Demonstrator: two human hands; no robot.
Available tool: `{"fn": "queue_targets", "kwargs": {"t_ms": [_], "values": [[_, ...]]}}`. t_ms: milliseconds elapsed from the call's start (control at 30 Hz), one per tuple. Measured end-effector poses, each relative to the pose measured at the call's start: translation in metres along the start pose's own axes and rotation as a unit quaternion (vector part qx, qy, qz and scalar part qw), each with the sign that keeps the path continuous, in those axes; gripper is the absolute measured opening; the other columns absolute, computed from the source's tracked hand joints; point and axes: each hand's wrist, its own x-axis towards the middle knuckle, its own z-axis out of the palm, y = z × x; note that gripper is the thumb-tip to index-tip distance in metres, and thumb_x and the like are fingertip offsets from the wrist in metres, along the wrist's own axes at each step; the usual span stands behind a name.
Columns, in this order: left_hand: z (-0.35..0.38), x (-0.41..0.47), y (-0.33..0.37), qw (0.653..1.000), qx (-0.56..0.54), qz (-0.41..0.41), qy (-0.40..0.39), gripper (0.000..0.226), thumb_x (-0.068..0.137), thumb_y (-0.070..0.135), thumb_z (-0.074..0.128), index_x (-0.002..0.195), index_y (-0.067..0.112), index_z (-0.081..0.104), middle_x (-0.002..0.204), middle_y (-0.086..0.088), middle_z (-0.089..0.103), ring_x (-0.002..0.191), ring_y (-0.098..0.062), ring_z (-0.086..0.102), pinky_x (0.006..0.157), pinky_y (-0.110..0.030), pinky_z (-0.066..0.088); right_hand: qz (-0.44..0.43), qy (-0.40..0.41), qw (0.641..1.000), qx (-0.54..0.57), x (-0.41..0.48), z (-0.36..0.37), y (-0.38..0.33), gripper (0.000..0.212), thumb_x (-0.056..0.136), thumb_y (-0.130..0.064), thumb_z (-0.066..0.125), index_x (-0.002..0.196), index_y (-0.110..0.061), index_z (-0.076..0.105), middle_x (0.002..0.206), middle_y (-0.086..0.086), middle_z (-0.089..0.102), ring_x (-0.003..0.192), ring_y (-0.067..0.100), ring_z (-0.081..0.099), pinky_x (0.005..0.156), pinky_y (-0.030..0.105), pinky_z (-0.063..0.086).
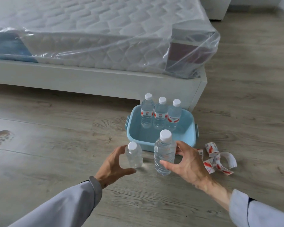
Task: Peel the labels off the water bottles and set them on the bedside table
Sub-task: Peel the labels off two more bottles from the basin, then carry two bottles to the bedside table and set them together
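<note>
**Two bare bottles in hand, three more waiting**

On the wooden floor [56,128] beside the bed [88,79], the person is working low down, probably because the bottles are sitting there within easy reach.

The left hand [111,163] is curving in a wide C around the short bare bottle [134,156], which is standing upright on the floor. Its fingertips are lying right at the bottle's edge, but I cannot tell whether they are gripping it or only closing in.

Just behind, the blue tub [134,141] is keeping the three labelled bottles [161,113] upright in a row along its far side, sorted apart from the finished ones.

In front of the tub, the right hand [185,164] is gripping the tall bare bottle [165,153], thumb across its front and fingers wrapping behind. Whether its base is resting on the floor is unclear.

Further right, the peeled labels [218,159] are lying in a curled heap on the floor, likely dropped out of the way.

Both hands seem to be gathering the stripped pair for carrying. A white cabinet [217,9] is showing beyond the bed's corner; whether it is the bedside surface I cannot tell. By my reckoning the task is under halfway done.
</note>
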Motion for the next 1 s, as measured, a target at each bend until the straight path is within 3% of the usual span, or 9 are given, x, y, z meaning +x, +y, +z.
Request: {"fn": "queue_targets", "kwargs": {"t_ms": [67, 167, 333, 400, 500, 567, 667, 767, 1000], "values": [[0.010, 0.009, 0.006, 1.000, -0.014, -0.002, 0.019, 0.083, 0.063, 0.055, 0.090, 0.134, 0.034, 0.052, 0.129, 0.011, 0.066, 0.118, -0.012, 0.062, 0.102, -0.031, 0.051, 0.007, 0.004, 1.000, -0.003, 0.001, 0.002, 0.006, 0.056, 0.064, -0.062, 0.090, 0.110, -0.045, 0.063, 0.106, -0.021, 0.076, 0.100, -0.004, 0.072, 0.086, 0.012, 0.057], [0.022, 0.019, 0.010, 0.997, -0.028, -0.009, 0.066, 0.066, 0.066, 0.042, 0.096, 0.120, 0.035, 0.059, 0.114, 0.017, 0.069, 0.105, -0.001, 0.064, 0.085, -0.016, 0.047, 0.014, 0.013, 1.000, -0.007, 0.005, 0.003, 0.012, 0.052, 0.064, -0.059, 0.091, 0.107, -0.054, 0.061, 0.106, -0.024, 0.074, 0.101, -0.006, 0.071, 0.086, 0.009, 0.054], [0.030, 0.020, 0.013, 0.992, -0.042, -0.030, 0.119, 0.064, 0.066, 0.030, 0.101, 0.117, 0.027, 0.064, 0.108, 0.014, 0.074, 0.099, -0.007, 0.070, 0.079, -0.019, 0.053, 0.015, 0.033, 0.999, -0.007, 0.015, -0.001, 0.005, 0.051, 0.066, -0.055, 0.090, 0.105, -0.063, 0.058, 0.107, -0.030, 0.073, 0.103, -0.011, 0.068, 0.087, 0.003, 0.049], [0.023, 0.018, 0.021, 0.990, -0.060, -0.039, 0.120, 0.064, 0.065, 0.030, 0.101, 0.119, 0.027, 0.066, 0.110, 0.017, 0.075, 0.098, 0.000, 0.071, 0.077, -0.007, 0.051, 0.021, 0.036, 0.999, -0.010, 0.020, -0.008, -0.004, 0.052, 0.067, -0.053, 0.091, 0.108, -0.059, 0.060, 0.108, -0.029, 0.074, 0.104, -0.009, 0.070, 0.088, 0.002, 0.048], [-0.008, 0.016, 0.057, 0.986, -0.111, -0.046, 0.112, 0.066, 0.063, 0.033, 0.102, 0.120, 0.022, 0.069, 0.110, 0.010, 0.079, 0.099, 0.002, 0.074, 0.082, -0.009, 0.056, 0.035, 0.045, 0.998, -0.002, 0.029, -0.028, -0.034, 0.054, 0.068, -0.045, 0.095, 0.113, -0.042, 0.064, 0.112, -0.018, 0.075, 0.103, -0.006, 0.071, 0.087, 0.002, 0.048], [-0.039, 0.014, 0.097, 0.984, -0.138, -0.043, 0.108, 0.067, 0.062, 0.037, 0.099, 0.119, 0.020, 0.070, 0.108, 0.007, 0.079, 0.097, -0.003, 0.077, 0.082, -0.018, 0.060, 0.045, 0.054, 0.998, 0.008, 0.035, -0.051, -0.067, 0.053, 0.068, -0.039, 0.097, 0.111, -0.037, 0.066, 0.112, -0.014, 0.077, 0.101, -0.005, 0.072, 0.086, 0.008, 0.053], [-0.096, 0.007, 0.176, 0.984, -0.146, -0.024, 0.103, 0.061, 0.066, 0.026, 0.102, 0.118, 0.021, 0.070, 0.108, 0.009, 0.079, 0.097, -0.003, 0.078, 0.081, -0.015, 0.059, 0.072, 0.056, 0.996, 0.022, 0.038, -0.100, -0.134, 0.057, 0.068, -0.038, 0.096, 0.116, -0.028, 0.068, 0.115, -0.008, 0.077, 0.105, 0.009, 0.075, 0.081, 0.033, 0.063], [-0.165, -0.004, 0.275, 0.986, -0.135, 0.002, 0.094, 0.065, 0.065, 0.039, 0.098, 0.122, 0.025, 0.070, 0.112, 0.009, 0.079, 0.103, -0.003, 0.075, 0.089, -0.010, 0.055, 0.086, 0.054, 0.995, 0.024, 0.038, -0.164, -0.217, 0.065, 0.068, -0.042, 0.095, 0.124, -0.025, 0.067, 0.116, -0.007, 0.077, 0.107, 0.012, 0.074, 0.080, 0.042, 0.064], [-0.329, -0.036, 0.528, 0.992, -0.091, 0.055, 0.069, 0.070, 0.061, 0.039, 0.100, 0.123, 0.039, 0.067, 0.114, 0.036, 0.071, 0.103, 0.018, 0.067, 0.082, 0.002, 0.046, 0.057, 0.078, 0.995, 0.009, 0.038, -0.350, -0.455, 0.056, 0.066, -0.049, 0.095, 0.111, -0.050, 0.062, 0.112, -0.032, 0.072, 0.103, -0.009, 0.070, 0.084, 0.007, 0.051]]}}
